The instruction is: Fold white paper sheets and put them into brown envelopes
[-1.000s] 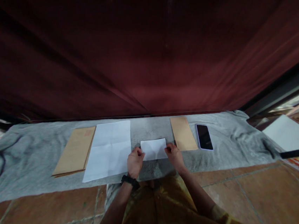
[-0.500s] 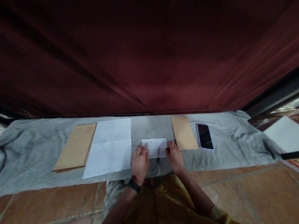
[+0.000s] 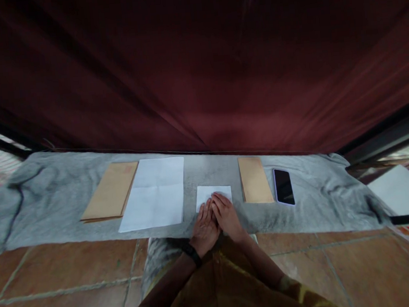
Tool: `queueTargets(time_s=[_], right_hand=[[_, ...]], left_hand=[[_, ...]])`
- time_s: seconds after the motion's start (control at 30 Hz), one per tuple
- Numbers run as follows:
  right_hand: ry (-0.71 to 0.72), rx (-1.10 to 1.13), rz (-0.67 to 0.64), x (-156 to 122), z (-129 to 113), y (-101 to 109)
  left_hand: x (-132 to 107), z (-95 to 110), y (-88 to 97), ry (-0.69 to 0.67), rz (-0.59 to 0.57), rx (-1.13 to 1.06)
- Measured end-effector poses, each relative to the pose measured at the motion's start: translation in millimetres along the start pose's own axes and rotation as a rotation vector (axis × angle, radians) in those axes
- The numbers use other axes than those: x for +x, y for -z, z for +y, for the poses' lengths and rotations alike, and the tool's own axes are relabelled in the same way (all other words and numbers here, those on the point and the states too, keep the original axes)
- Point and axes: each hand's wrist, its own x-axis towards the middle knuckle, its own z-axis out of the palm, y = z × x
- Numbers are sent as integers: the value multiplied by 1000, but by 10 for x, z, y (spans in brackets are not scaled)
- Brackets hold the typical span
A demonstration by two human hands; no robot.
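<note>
Head view: both your hands lie on the small white paper (image 3: 204,192).
It sits in the middle of the gray cloth (image 3: 209,169), its far edge showing, its near edge mostly under your hands. Your left hand (image 3: 204,228) has its fingers out flat; your right hand (image 3: 228,218) lies against it, fingers flat and close together. Bare cloth shows between the paper and the big white sheet (image 3: 153,192) on the left, and the brown envelope (image 3: 255,180) on the right. You can't tell what's inside.
</note>
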Motion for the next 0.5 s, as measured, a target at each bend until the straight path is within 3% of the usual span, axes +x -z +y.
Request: queueTargets(time_s=[0.5], right_hand=[[11, -124, -64, -138, 118, 31]], left_hand=[[-165, -88, 86, 71, -24, -57]])
